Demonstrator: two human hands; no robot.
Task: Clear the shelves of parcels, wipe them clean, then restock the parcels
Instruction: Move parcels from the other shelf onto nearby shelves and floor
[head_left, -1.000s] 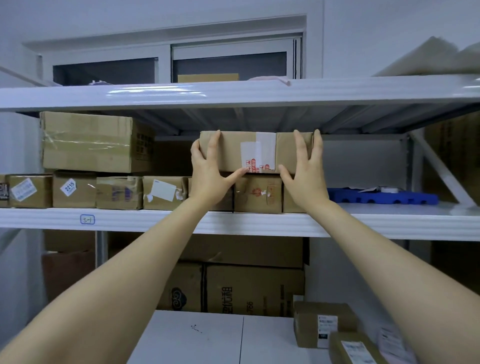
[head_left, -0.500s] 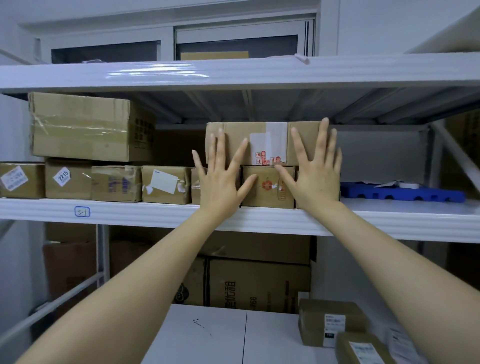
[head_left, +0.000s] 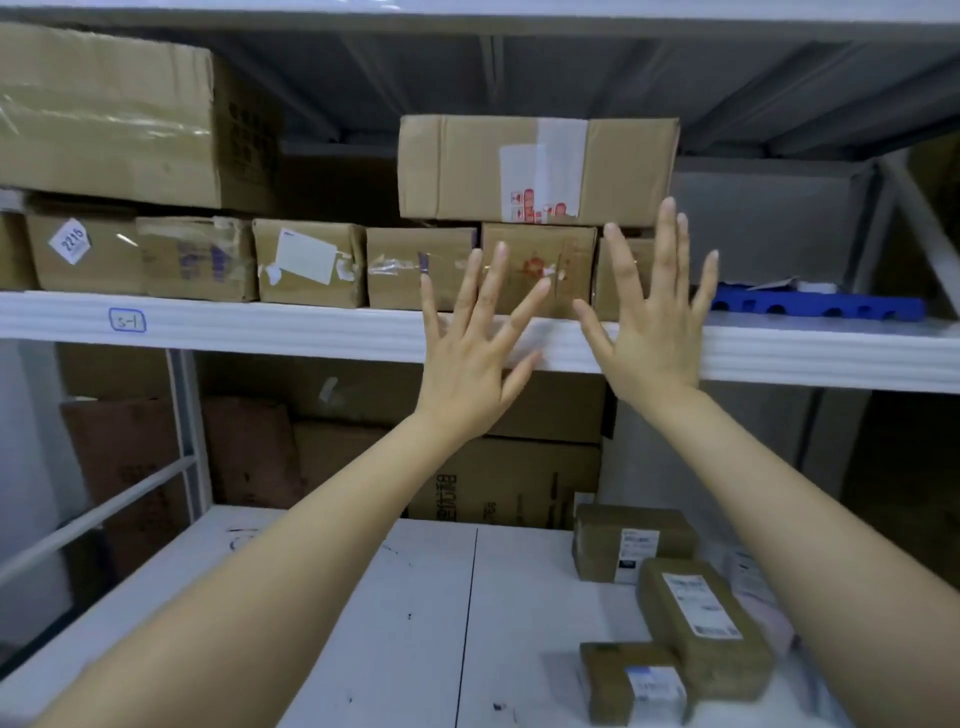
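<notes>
The work looks to be at the restocking step. The middle shelf (head_left: 208, 325) carries a large carton (head_left: 104, 114) at its left, and a row of small parcels (head_left: 311, 262) runs along its front edge. A long taped parcel (head_left: 537, 169) lies flat on top of the row's right end, gripped by neither hand. Further right a blue perforated tray (head_left: 815, 309) sits on the shelf. Three labelled parcels (head_left: 696, 623) wait on the white lower surface (head_left: 363, 597) at the lower right. The next move probably calls for lowering the hands to the right, taking hold of one of these and lifting it to the shelf.

Both forearms reach up and forward, backs of the hands to the camera. The left hand (head_left: 470, 358) is raised in front of the shelf edge, fingers straight and spread wide, holding nothing. The right hand (head_left: 652, 338) is just beside it and slightly higher, fingers also straight and apart. Its tips overlap the long parcel's lower edge in view; whether they touch it I cannot tell.
</notes>
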